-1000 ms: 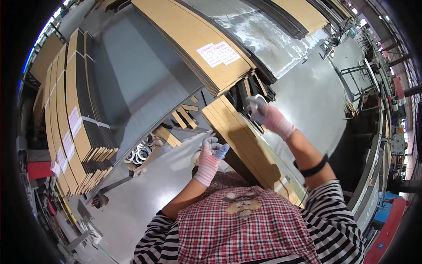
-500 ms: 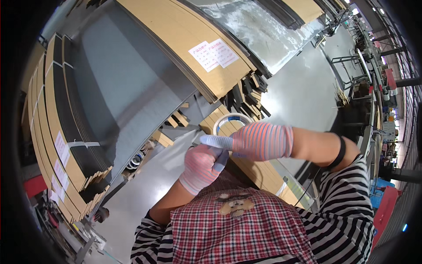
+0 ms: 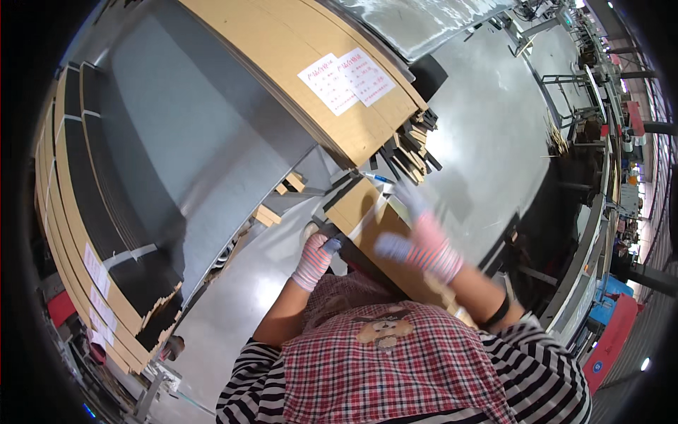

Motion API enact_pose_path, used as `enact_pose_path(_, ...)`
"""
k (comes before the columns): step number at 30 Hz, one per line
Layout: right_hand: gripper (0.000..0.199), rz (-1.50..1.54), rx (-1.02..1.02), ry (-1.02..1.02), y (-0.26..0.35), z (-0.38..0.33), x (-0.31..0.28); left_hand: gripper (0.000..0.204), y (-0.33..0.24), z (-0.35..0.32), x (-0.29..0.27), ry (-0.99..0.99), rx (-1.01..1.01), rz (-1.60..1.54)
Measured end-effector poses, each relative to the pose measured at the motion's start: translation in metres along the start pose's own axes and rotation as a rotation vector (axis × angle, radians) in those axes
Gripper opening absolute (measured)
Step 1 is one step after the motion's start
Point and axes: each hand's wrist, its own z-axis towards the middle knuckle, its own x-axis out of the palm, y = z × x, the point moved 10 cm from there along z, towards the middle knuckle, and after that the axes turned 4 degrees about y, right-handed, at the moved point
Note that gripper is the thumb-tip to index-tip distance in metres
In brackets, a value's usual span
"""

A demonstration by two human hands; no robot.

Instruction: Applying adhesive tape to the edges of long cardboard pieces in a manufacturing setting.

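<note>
Both my hands wear pink striped gloves with grey-blue fingertips. A stack of tan, dark-edged boards (image 3: 399, 258) reaches from my apron away to the centre. My left hand (image 3: 313, 263) is closed at the left edge of this stack, its thumb on the dark side; a pale rounded thing beside its fingers is partly hidden. Above the stack, my right hand (image 3: 427, 247) is blurred by motion, thumb and fingers spread, with nothing visible between them. A whitish strip (image 3: 369, 220) crosses the top board. Past the stack's far end shows a blue pen-like thing (image 3: 378, 177).
Tan panels with two paper labels (image 3: 346, 81) lie on a grey table (image 3: 191, 120) ahead. Strapped bundles of panels (image 3: 78, 212) stand at the left. Loose dark and tan offcuts (image 3: 412, 150) jut out beyond the stack. Metal racks and a red beam (image 3: 614, 339) are at right.
My hands, close together before, are now apart: the right has swung out over the boards and opened. The white tape roll seen on the boards no longer shows there; a whitish strip does.
</note>
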Motion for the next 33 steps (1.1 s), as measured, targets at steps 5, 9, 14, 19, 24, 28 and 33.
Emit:
enact_pose_path(5, 0.085, -0.440, 0.158, -0.088, -0.003, -0.030, 0.049, 0.032, 0.072, 0.044, -0.035, 0.117, -0.404, 0.585)
enact_pose_path(9, 0.084, -0.449, 0.103, -0.109, -0.002, -0.029, 0.053, 0.041, 0.083, 0.116, -0.045, 0.169, -0.123, -0.163)
enact_pose_path(14, 0.085, -0.465, 0.107, -0.118, -0.002, -0.030, 0.055, 0.053, -0.011, 0.141, 0.087, 0.843, -0.095, -0.845)
enact_pose_path(19, 0.081, -0.456, 0.090, -0.142, 0.002, -0.027, 0.049, 0.027, 0.113, 0.036, -0.048, -0.108, 0.191, 0.345)
enact_pose_path(24, 0.087, -0.485, 0.141, -0.100, 0.002, -0.038, 0.052, 0.031, -0.087, -0.046, 0.026, -0.027, 0.092, -0.067)
enact_pose_path(28, 0.083, -0.178, 0.136, -0.145, -0.006, -0.037, 0.042, 0.048, -0.089, 0.017, 0.054, -0.091, -0.132, 0.409)
enact_pose_path(33, 0.072, -0.236, -0.581, -0.185, 0.124, -0.020, -0.029, 0.044, -0.032, 0.045, 0.024, 0.086, -0.124, -0.360)
